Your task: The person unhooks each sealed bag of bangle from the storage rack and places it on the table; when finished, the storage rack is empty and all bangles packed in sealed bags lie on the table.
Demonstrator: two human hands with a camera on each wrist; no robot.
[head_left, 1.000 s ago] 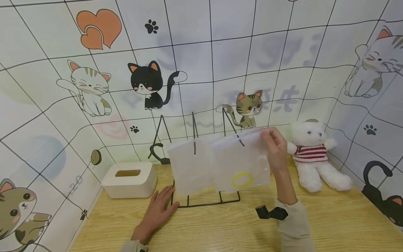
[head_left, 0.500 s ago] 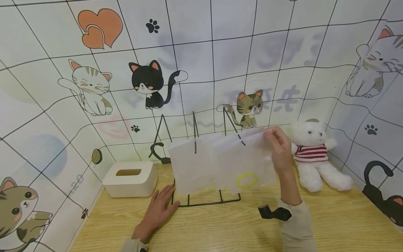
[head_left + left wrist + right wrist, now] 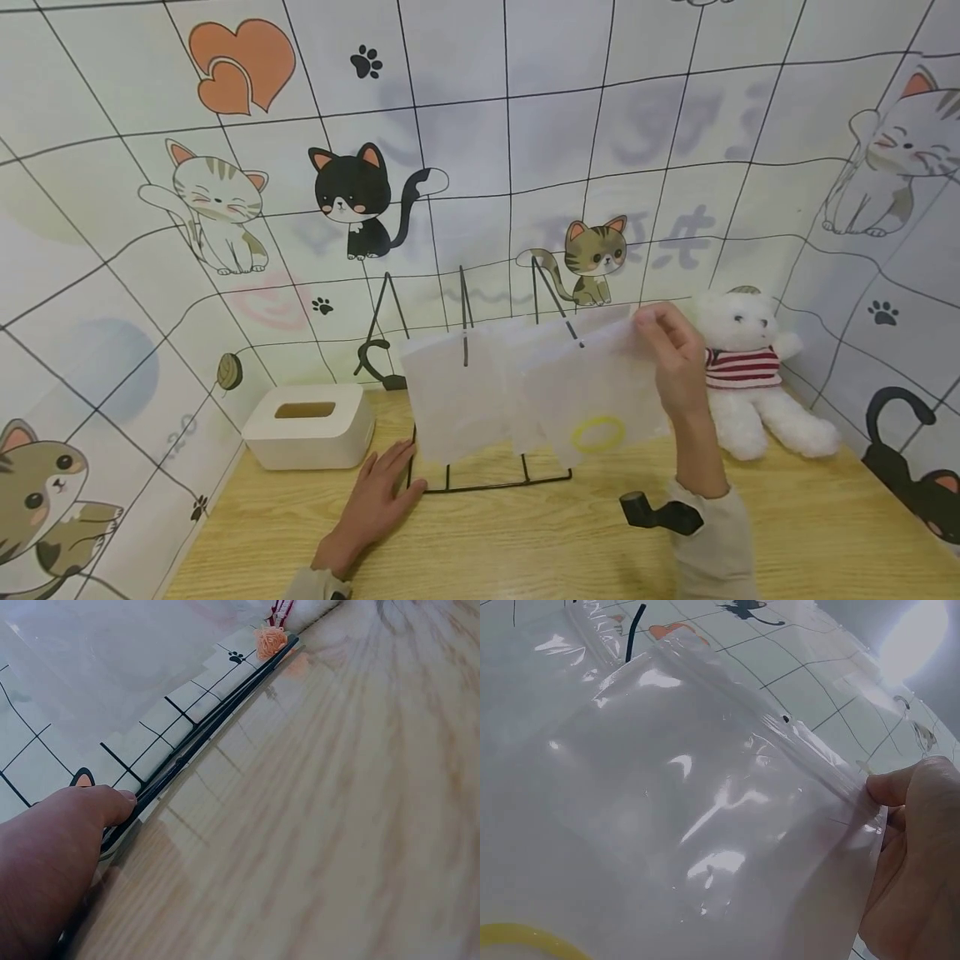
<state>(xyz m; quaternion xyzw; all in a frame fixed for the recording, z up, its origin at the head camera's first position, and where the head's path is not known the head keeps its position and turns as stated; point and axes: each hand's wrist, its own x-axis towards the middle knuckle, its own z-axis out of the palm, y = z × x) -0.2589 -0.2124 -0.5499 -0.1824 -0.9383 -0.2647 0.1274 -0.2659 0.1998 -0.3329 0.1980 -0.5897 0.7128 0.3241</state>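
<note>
The right hand (image 3: 678,362) has drawn the yellow-ringed bag (image 3: 592,386) farther right.

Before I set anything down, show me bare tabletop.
Bare: the wood tabletop between the left sleeve and right sleeve, in front of the black wire rack; also right of the right sleeve, in front of the white teddy bear. Crowded: around the rack, by zip bags, left hand and tissue box.

Rack (image 3: 487,486) stands toward the back edge of the table (image 3: 525,550), between the tissue box (image 3: 307,442), near the back left corner, and the plush bear (image 3: 738,408), near the back right corner. Left bag (image 3: 450,404) and right bag (image 3: 600,387) hang above the rack's base. Left hand (image 3: 382,496) lies at the base's left end; right hand (image 3: 678,358) is at the right bag's upper right corner.
</note>
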